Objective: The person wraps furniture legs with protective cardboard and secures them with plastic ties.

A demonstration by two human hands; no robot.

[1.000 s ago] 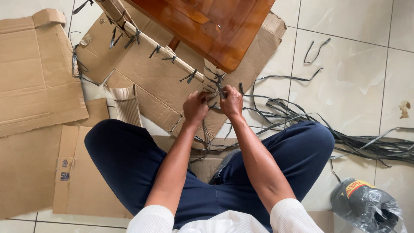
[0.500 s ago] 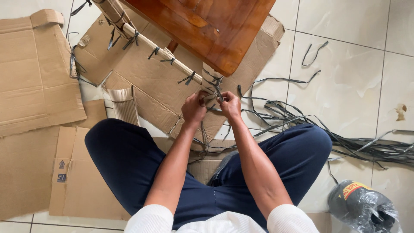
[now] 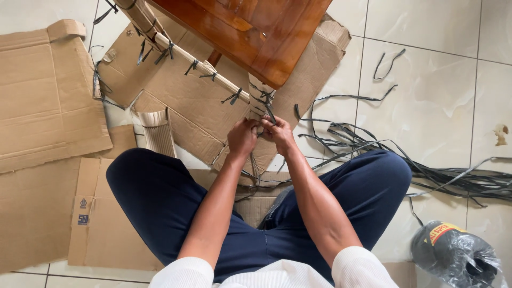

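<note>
Brown cardboard sheets [image 3: 48, 96] are lying flat across the tile floor on the left, and a short corrugated roll [image 3: 154, 130] is standing beside the knee. Moving right, the cardboard-wrapped table leg [image 3: 202, 66] is running diagonally, bound at intervals with grey ties. At its near end, the left hand [image 3: 242, 140] is pinching a grey plastic strap [image 3: 268, 113], and the right hand [image 3: 278, 133] is gripping the same strap, fingers closed, seemingly to cinch a knot tight. Above, the wooden tabletop [image 3: 250, 32] is overhanging. Further right, loose straps [image 3: 453, 181] are trailing towards a dark spool in plastic wrap [image 3: 456, 256].
</note>
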